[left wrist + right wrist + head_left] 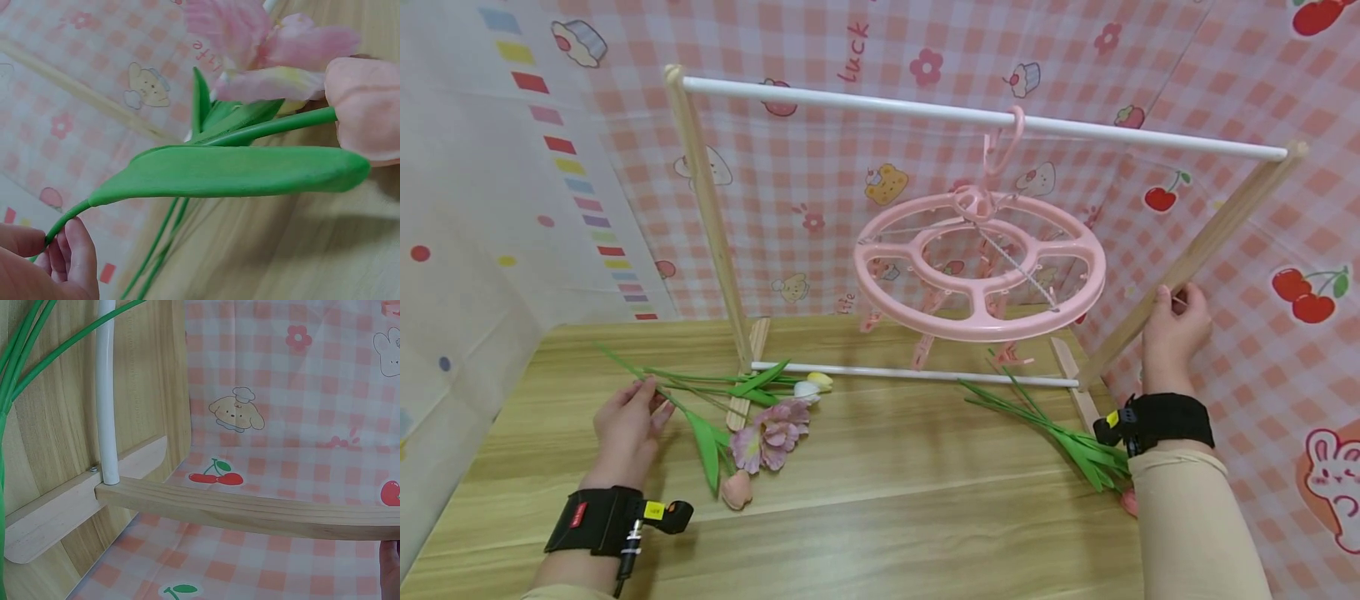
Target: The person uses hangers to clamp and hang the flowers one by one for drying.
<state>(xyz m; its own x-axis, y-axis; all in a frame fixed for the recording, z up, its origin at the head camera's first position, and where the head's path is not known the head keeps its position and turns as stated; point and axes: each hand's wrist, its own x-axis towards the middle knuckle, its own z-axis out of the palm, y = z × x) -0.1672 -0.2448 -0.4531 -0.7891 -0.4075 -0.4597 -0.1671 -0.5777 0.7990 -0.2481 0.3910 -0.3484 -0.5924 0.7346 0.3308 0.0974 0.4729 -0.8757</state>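
My left hand (628,425) pinches the green stem of an artificial tulip (250,172) between thumb and fingers. Its pale pink bloom (737,490) points toward the front of the table. Beside it lie a ruffled pink-purple flower (771,435), a white tulip (806,392) and a yellow tulip (820,382). At the right, my right hand (1176,337) holds the edge of a wooden post (1198,258) on the rack; most of its fingers are out of the right wrist view. A pink round clip hanger (979,329) hangs from the rack's white top bar (865,102).
More green-stemmed flowers (1075,454) lie by the right foot of the rack, partly behind my right forearm. A white lower bar (910,374) joins the posts near the wood-grain tabletop (880,517). Patterned pink cloth (850,167) stands behind and at the right.
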